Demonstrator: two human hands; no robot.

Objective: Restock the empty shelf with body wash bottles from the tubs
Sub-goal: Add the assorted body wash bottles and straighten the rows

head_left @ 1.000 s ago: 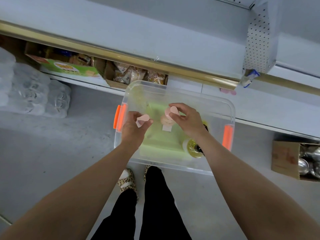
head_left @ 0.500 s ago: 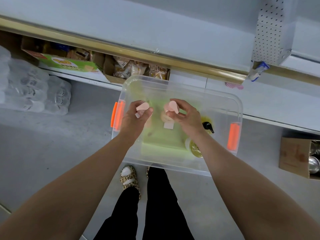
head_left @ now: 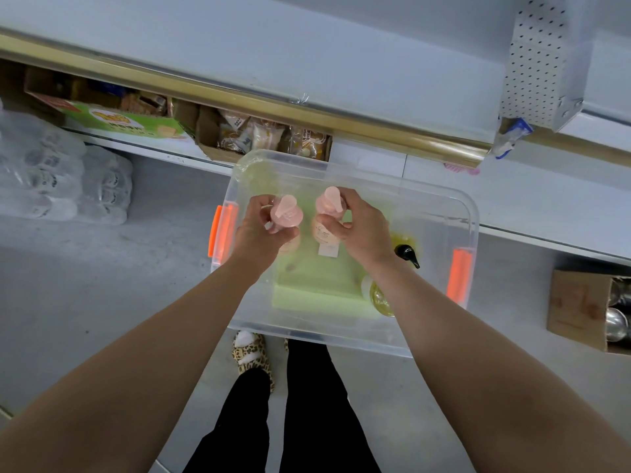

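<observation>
Under the gold-edged shelf (head_left: 341,80), grey floor (head_left: 102,285), clear tub (head_left: 403,346)

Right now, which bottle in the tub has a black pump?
The yellow bottle by the tub's right end, its black pump showing. Both hands hold pink-pumped bottles: left hand, right hand.

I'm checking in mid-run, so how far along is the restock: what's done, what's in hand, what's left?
Done: hard to tell, since the visible white shelf top holds no bottles. In hand: the left hand and right hand each grip a pink pump bottle, left and right, over the clear tub. Left: shelve both, then the yellow bottle with the black pump and another yellow one.
</observation>
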